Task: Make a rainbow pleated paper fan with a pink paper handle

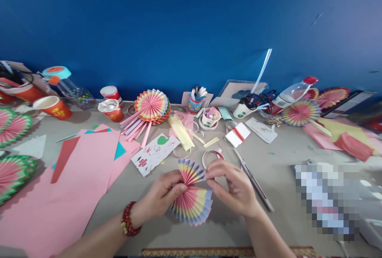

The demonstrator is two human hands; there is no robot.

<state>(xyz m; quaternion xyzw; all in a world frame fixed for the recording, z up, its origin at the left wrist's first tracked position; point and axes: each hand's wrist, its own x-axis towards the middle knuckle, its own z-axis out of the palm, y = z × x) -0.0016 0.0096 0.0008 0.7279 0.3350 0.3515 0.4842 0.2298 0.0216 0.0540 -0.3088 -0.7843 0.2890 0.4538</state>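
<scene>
My left hand (162,196) and my right hand (234,188) both pinch a pleated rainbow paper fan (192,194) low over the grey table (286,150). The fan spreads in two lobes, one pointing up and one hanging down. The left thumb presses its folded centre; the right fingers grip the upper lobe's right edge. A red bead bracelet (129,219) circles my left wrist. A roll of tape (211,157) lies just behind my right hand.
Pink paper sheets (74,182) cover the left side. Finished rainbow fans (151,107) sit at the back centre, left edge (13,170) and right (301,112). Red paper cups (53,107), a pen cup (195,103), scissors (253,180) and a blurred patch (326,200) lie around.
</scene>
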